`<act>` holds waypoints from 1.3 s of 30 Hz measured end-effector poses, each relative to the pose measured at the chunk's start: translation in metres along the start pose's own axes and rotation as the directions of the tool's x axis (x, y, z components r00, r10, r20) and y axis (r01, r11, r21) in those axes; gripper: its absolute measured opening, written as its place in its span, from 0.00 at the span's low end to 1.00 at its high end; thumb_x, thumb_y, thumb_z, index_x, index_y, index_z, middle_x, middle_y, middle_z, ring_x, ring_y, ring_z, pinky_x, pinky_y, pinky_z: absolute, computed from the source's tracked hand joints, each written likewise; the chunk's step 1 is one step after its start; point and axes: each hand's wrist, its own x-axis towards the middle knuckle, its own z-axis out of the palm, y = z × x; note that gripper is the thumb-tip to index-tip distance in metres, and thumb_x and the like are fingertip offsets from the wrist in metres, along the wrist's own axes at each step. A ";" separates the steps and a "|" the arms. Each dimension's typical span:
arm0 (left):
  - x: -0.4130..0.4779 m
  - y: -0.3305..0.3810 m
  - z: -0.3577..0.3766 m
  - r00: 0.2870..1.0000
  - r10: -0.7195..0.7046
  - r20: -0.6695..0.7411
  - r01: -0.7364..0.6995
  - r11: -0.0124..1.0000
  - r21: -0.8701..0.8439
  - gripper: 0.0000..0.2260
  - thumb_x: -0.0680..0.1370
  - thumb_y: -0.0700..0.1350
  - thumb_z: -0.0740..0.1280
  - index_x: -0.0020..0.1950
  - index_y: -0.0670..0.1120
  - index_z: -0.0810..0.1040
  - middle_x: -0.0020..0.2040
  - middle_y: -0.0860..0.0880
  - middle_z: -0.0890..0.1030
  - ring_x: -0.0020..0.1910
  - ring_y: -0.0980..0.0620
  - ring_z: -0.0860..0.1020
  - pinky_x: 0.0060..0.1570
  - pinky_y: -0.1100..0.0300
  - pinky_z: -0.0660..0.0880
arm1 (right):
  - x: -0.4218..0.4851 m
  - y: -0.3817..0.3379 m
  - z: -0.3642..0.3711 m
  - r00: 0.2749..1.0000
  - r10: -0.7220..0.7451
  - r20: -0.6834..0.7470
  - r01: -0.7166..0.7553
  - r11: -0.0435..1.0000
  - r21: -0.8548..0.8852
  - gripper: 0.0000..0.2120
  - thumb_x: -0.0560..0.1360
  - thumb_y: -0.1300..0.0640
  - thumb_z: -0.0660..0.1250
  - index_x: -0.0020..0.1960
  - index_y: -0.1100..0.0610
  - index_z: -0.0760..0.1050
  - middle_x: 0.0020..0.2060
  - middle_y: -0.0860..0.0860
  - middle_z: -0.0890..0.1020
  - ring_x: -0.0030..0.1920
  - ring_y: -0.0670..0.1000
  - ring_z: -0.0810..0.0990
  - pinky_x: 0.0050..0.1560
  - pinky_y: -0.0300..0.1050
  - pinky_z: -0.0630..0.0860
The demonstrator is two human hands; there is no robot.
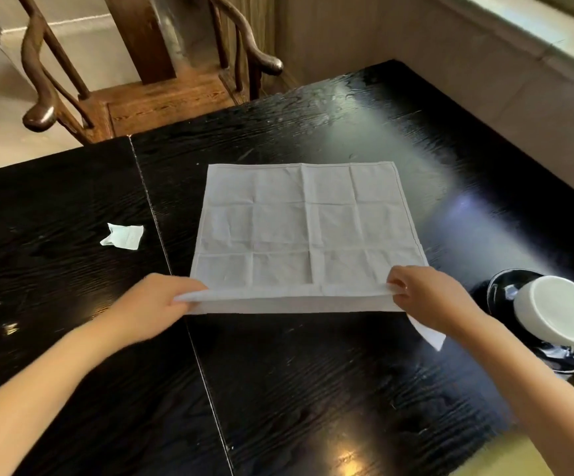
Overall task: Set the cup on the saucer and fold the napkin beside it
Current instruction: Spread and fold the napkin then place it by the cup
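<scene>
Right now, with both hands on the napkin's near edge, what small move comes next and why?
Probably carry that lifted near edge forward onto the far edge. The napkin lies spread flat, the left hand and right hand each pinch a near corner, and the cup already sits on the saucer.

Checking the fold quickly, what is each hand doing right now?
Left hand: closed, pinching the napkin's near left corner.
Right hand: closed, pinching its near right corner.

no readable text anywhere; small packet perhaps printed, too blurred
</scene>
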 end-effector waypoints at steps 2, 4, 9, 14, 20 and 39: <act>0.013 0.002 -0.017 0.998 -0.049 0.031 0.051 0.998 -0.039 0.10 0.78 0.42 0.63 0.50 0.54 0.82 0.46 0.53 0.84 0.47 0.54 0.81 0.50 0.60 0.75 | 0.009 0.007 -0.013 0.995 0.087 -0.047 -0.087 0.996 0.017 0.08 0.72 0.60 0.60 0.49 0.54 0.75 0.47 0.54 0.80 0.48 0.59 0.77 0.41 0.46 0.69; 0.032 0.007 -0.032 0.997 -0.068 0.048 0.072 0.994 -0.085 0.07 0.77 0.46 0.64 0.50 0.56 0.81 0.49 0.54 0.83 0.50 0.57 0.79 0.51 0.64 0.73 | 0.021 0.014 -0.027 0.985 0.148 -0.091 -0.139 0.986 0.096 0.08 0.72 0.60 0.61 0.47 0.54 0.77 0.46 0.55 0.81 0.47 0.60 0.78 0.42 0.45 0.70; 0.075 0.018 -0.060 0.979 -0.199 0.035 0.198 0.913 -0.356 0.05 0.76 0.46 0.66 0.49 0.52 0.80 0.49 0.52 0.82 0.50 0.54 0.79 0.47 0.62 0.73 | 0.066 0.036 -0.064 0.973 0.180 -0.144 -0.129 0.942 0.308 0.03 0.71 0.56 0.69 0.38 0.53 0.79 0.39 0.53 0.83 0.43 0.55 0.79 0.41 0.46 0.74; 0.116 0.022 -0.074 0.948 -0.317 -0.036 0.257 0.823 -0.506 0.08 0.76 0.45 0.66 0.54 0.49 0.79 0.50 0.49 0.81 0.51 0.51 0.79 0.47 0.56 0.76 | 0.107 0.058 -0.083 0.977 0.209 0.037 -0.145 0.535 0.832 0.03 0.71 0.62 0.70 0.39 0.57 0.80 0.29 0.48 0.82 0.34 0.49 0.78 0.38 0.41 0.74; 0.174 0.016 -0.075 0.841 -0.520 -0.150 0.221 0.583 -0.782 0.07 0.78 0.41 0.65 0.54 0.44 0.79 0.50 0.46 0.80 0.46 0.51 0.79 0.41 0.58 0.75 | 0.162 0.062 -0.067 0.938 0.347 0.008 -0.164 0.421 0.892 0.05 0.75 0.61 0.66 0.40 0.58 0.78 0.24 0.47 0.78 0.20 0.39 0.72 0.21 0.29 0.67; 0.267 0.001 -0.021 0.578 -0.522 -0.628 0.479 0.839 -0.257 0.17 0.76 0.40 0.63 0.65 0.44 0.72 0.63 0.40 0.73 0.62 0.40 0.70 0.59 0.47 0.69 | 0.262 0.052 -0.014 0.737 0.525 -0.425 -0.327 0.828 0.455 0.16 0.74 0.57 0.62 0.58 0.64 0.72 0.56 0.65 0.75 0.58 0.65 0.71 0.58 0.57 0.66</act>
